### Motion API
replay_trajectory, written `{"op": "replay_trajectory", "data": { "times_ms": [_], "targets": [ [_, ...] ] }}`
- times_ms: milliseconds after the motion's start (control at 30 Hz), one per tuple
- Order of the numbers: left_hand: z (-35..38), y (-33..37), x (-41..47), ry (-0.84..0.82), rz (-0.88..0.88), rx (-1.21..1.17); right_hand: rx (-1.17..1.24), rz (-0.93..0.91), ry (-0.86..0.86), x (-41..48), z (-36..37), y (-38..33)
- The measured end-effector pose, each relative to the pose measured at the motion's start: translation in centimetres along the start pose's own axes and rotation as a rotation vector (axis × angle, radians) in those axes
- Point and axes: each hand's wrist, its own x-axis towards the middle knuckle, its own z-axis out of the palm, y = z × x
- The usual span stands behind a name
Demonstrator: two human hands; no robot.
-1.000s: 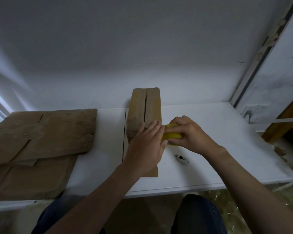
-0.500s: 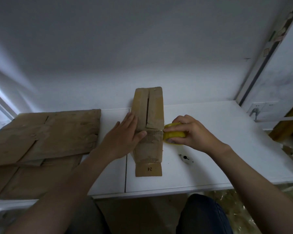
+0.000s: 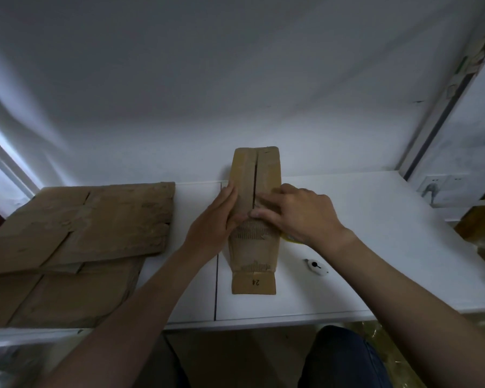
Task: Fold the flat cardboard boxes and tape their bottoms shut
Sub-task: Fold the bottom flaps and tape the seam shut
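Trousers (image 3: 345, 359) of dark cloth showed lowest in view, under the front edge of the white desk (image 3: 375, 275). On the desk, straight ahead of the person, lay a long, narrow cardboard box (image 3: 254, 253). Its near end flap (image 3: 254, 284) lay flat on the desk and was marked "24". A small white object (image 3: 315, 267) with a black mark lay just right of that end.

The left grip (image 3: 214, 219) was released, its straight fingers laid along the box's left side and its thumb across the top face. The right grip (image 3: 300, 217) grasped nothing either. Its spread fingers pressed down on the top face by the seam that ran lengthwise. A sliver of a yellow tape roll (image 3: 290, 238) showed beneath the right wrist, just beside the box's right side.

To the left, a stack of flat cardboard (image 3: 81, 233) covered that end of the desk. Farther off, a wall socket (image 3: 431, 189) sat at the right.
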Motion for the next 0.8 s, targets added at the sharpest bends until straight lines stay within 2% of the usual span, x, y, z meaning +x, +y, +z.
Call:
{"op": "replay_trajectory", "data": {
  "times_ms": [67, 233, 367, 433, 600, 800],
  "targets": [
    [0.0, 0.0, -0.1, 0.040, -0.002, -0.038, -0.091, 0.025, -0.049, 0.8, 0.3, -0.8],
    [-0.3, -0.1, -0.8, 0.070, -0.025, -0.274, -0.051, 0.021, -0.184, 0.8, 0.2, 0.0],
    [0.7, -0.6, -1.9, 0.165, -0.223, -0.723, -0.009, 0.002, -0.233, 0.9, -0.1, 0.4],
    [1.1, -0.6, -2.4, 0.279, -0.329, -0.824, -0.004, -0.009, -0.238, 1.0, -0.2, 0.3],
    [1.9, 0.0, -3.6, 0.486, -0.393, -0.746, -0.017, -0.018, -0.218, 1.0, 0.1, 0.2],
    [1.6, 2.1, -4.4, 0.611, -0.311, -0.390, -0.026, -0.019, -0.201, 0.9, 0.3, 0.1]
  ]
}}
